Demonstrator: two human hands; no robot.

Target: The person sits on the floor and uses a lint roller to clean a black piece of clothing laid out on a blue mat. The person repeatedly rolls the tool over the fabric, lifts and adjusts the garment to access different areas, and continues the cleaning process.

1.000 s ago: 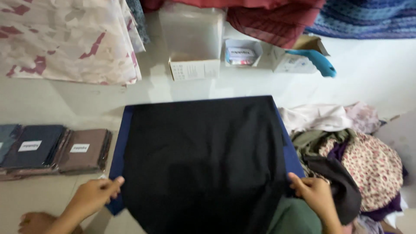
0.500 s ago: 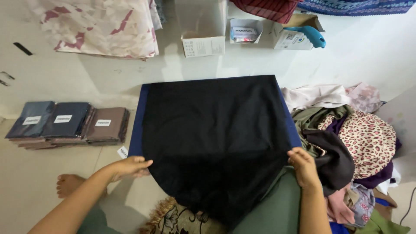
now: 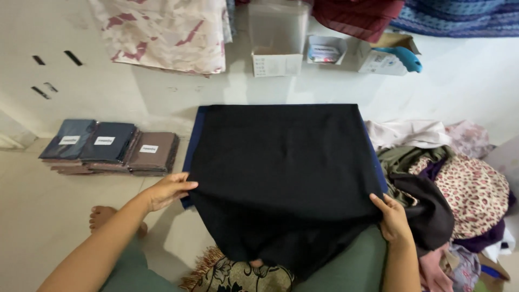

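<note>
A black cloth (image 3: 281,178) lies spread on a blue board (image 3: 193,141) on the floor (image 3: 162,103), in front of the person. Its far edge runs straight from 9 to 3 o'clock; its near part hangs down over the person's lap at 6 o'clock. The cloth's long axis runs from 12 to 6 o'clock, away from the body.

The left hand (image 3: 167,190) lies at the cloth's left edge, at about 8 o'clock of its middle, fingers stretched out flat and pointing toward 3 o'clock; it touches the edge, but whether it pinches the cloth cannot be told. The right hand (image 3: 393,219) is at the right edge, at about 4 o'clock, fingers curled around the cloth's edge in a grasp. Both forearms reach in from 6 o'clock, and both hands are about equally near the cloth, one at each side.

At 9 o'clock lie three folded packs (image 3: 108,146) with white labels. At 3 o'clock is a heap of clothes (image 3: 465,189). At 12 o'clock stand small boxes (image 3: 277,64) and a patterned sheet (image 3: 167,30).
</note>
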